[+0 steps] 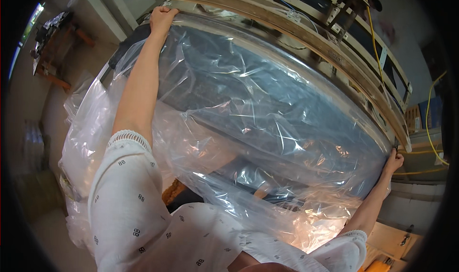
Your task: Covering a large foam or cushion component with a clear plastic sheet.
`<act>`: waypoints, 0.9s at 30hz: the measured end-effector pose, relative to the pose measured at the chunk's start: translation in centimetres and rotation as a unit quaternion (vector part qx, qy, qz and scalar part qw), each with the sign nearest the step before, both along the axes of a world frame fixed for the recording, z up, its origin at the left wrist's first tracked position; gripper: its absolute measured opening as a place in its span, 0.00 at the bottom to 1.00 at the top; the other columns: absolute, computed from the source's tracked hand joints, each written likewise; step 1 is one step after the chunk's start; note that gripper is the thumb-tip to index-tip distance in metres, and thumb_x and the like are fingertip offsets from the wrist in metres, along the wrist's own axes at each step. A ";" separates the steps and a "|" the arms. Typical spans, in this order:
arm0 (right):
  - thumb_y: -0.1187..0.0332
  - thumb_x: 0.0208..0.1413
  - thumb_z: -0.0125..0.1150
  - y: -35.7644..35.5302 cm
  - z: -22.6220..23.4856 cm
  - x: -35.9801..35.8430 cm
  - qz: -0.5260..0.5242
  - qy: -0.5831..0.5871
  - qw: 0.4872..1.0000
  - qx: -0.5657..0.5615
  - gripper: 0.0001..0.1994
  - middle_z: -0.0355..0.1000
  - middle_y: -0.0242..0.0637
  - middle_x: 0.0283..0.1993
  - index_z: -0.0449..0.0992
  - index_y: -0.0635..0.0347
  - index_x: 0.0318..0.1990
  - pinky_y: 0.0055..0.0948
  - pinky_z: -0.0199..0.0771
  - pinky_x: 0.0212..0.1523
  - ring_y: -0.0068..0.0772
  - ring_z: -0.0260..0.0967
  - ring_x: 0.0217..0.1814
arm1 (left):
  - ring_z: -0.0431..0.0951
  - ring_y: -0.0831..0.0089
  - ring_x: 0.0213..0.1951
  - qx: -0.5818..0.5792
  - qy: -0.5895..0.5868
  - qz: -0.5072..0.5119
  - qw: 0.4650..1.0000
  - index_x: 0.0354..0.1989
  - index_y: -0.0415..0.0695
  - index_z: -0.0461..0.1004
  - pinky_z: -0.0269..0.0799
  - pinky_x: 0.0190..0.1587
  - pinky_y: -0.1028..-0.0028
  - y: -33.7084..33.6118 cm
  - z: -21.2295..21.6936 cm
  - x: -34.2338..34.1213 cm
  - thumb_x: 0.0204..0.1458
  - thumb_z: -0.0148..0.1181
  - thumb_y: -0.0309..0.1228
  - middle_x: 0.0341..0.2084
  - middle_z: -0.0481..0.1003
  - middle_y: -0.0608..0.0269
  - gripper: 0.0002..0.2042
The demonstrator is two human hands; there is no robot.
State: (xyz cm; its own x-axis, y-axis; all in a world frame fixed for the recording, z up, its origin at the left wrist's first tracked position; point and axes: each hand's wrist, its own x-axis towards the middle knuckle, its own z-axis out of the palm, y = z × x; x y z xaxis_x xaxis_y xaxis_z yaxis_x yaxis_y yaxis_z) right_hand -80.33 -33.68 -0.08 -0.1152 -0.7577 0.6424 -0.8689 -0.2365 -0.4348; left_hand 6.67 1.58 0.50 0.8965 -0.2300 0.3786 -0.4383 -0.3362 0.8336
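Observation:
A large clear plastic sheet point(248, 100) lies crinkled over a wide, curved dark grey piece that looks upholstered; a bare dark end point(131, 42) of that piece shows beside my left arm. My left hand point(163, 19) is closed on the sheet's edge at the far left corner, its arm stretched out. At the right end, my right hand point(394, 162) pinches the same far edge of the sheet, fingers curled. Between the hands, the edge runs taut along the piece's far side. Loose folds hang towards my body and down to the left.
A long wooden frame point(287, 14) stands close behind the far edge, with dark panels and metal brackets. Yellow cables point(375, 38) hang at the right. An orange-legged bench point(55, 76) holds dark objects at far left. A wooden board point(394, 236) lies at lower right.

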 end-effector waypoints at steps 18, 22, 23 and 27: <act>0.57 0.55 0.44 4.8 3.0 5.1 -0.066 0.179 0.981 0.027 0.19 0.72 0.51 0.37 0.76 0.63 0.36 0.40 0.65 0.41 0.48 0.69 0.41 | 0.70 0.69 0.45 -0.015 0.072 -0.073 0.995 0.43 0.41 0.73 0.62 0.48 0.72 3.8 -1.2 5.0 0.51 0.47 0.52 0.43 0.72 0.60 0.26; 0.56 0.53 0.44 5.5 3.5 1.4 -0.133 0.246 0.956 -0.088 0.17 0.69 0.46 0.41 0.73 0.60 0.37 0.46 0.63 0.45 0.50 0.65 0.45 | 0.69 0.76 0.45 0.120 0.091 -0.238 0.960 0.44 0.40 0.73 0.60 0.50 0.78 4.9 2.9 2.4 0.49 0.58 0.39 0.41 0.73 0.63 0.18; 0.58 0.52 0.45 8.0 4.6 3.2 -0.137 0.249 0.957 -0.057 0.15 0.69 0.44 0.38 0.72 0.60 0.32 0.46 0.62 0.45 0.48 0.65 0.45 | 0.70 0.75 0.44 0.113 0.022 -0.250 0.961 0.44 0.39 0.73 0.61 0.48 0.76 6.8 3.3 5.4 0.50 0.57 0.41 0.40 0.74 0.62 0.19; 0.56 0.54 0.43 16.2 3.6 1.6 -0.048 0.234 0.971 0.031 0.20 0.64 0.46 0.50 0.67 0.60 0.47 0.45 0.57 0.51 0.47 0.59 0.54 | 0.72 0.70 0.38 0.306 -0.130 -0.126 0.935 0.42 0.40 0.74 0.65 0.43 0.73 10.8 4.7 14.2 0.49 0.53 0.50 0.35 0.75 0.58 0.24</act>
State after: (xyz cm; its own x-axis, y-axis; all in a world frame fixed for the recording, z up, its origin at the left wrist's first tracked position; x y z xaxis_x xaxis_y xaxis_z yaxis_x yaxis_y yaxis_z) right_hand -78.68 -17.48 3.56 0.1054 -0.7971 0.5945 -0.9915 -0.1297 0.0019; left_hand 20.86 12.33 5.20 0.6802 -0.6668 0.3045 -0.7293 -0.5735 0.3731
